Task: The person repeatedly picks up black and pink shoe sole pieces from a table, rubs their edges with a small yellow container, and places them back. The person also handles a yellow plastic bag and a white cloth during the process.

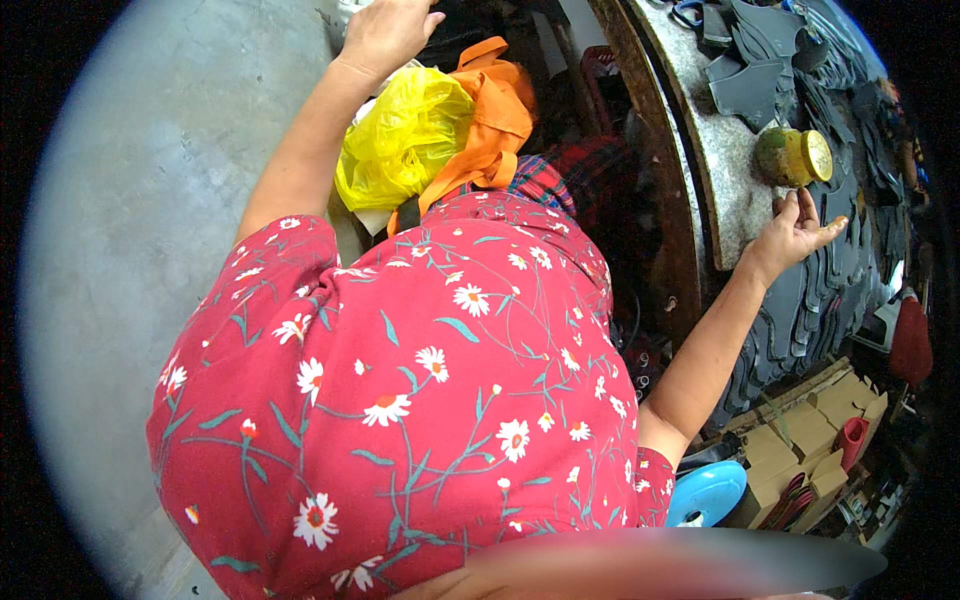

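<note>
At the top edge my left hand (pixel 390 35) is bent over and partly cut off. Its thumb and a finger come close together, and whatever they may hold is out of sight. Below it lie a crumpled yellow plastic bag (pixel 408 135) and an orange cloth bag (pixel 500 115). Far to the right, my right hand (pixel 795 237) is over the worktable, palm turned up and fingers apart, with a yellowish smear on the thumb. Its fingertips are just beside a stained jar (pixel 790 157) with a yellow mouth, lying tipped; I cannot tell whether they touch.
Many dark grey cut pieces (pixel 755 85) are spread in overlapping rows on the worktable (pixel 715 165). Cardboard boxes (pixel 805 430) and a blue round plastic thing (pixel 708 493) are at the lower right. A red-handled tool (pixel 910 340) is near the right rim. Concrete floor (pixel 150 200) spans the left.
</note>
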A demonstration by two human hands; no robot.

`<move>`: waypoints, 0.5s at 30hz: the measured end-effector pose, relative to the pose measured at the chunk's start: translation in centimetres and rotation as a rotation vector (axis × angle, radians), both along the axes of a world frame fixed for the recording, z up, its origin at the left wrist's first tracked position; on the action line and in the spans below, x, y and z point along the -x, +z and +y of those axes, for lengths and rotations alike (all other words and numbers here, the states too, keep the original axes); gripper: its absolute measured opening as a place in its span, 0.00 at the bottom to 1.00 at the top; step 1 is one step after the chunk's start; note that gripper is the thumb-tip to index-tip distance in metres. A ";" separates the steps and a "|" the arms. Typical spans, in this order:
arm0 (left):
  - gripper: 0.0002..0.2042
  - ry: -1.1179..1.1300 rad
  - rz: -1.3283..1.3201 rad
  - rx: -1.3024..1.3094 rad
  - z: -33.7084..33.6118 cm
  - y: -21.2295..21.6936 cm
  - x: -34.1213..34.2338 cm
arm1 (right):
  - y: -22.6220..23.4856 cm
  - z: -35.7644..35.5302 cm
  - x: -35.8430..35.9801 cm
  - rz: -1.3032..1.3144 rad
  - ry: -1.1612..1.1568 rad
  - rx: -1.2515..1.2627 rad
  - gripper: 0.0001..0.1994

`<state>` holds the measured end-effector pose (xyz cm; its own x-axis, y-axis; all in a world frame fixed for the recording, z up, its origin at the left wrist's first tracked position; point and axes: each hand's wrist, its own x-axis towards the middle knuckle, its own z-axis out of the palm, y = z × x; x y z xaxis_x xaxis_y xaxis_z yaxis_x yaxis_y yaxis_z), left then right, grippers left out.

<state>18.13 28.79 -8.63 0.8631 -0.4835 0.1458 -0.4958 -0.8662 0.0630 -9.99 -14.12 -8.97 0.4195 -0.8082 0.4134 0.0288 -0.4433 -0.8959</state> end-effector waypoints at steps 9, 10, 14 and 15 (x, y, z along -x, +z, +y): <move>0.37 0.132 1.120 -0.465 3.0 -1.3 1.5 | 0.3 0.4 -0.2 0.010 -0.022 0.092 0.45; 0.30 -0.070 1.132 -0.309 2.2 -2.4 2.6 | 0.5 0.6 -0.1 0.001 -0.055 0.136 0.45; 0.14 -0.133 1.426 0.644 -1.4 -4.6 5.3 | 2.2 2.5 0.2 0.026 -0.191 0.477 0.45; 0.12 -0.092 1.514 0.842 -2.2 -4.9 5.7 | 2.7 3.6 0.1 0.032 -0.140 0.509 0.44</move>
<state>12.42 26.61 -13.55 0.4382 -0.7578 -0.4834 0.3830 -0.3291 0.8631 -10.12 -10.53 -6.27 0.3405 -0.5574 0.7572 -0.0854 -0.8203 -0.5655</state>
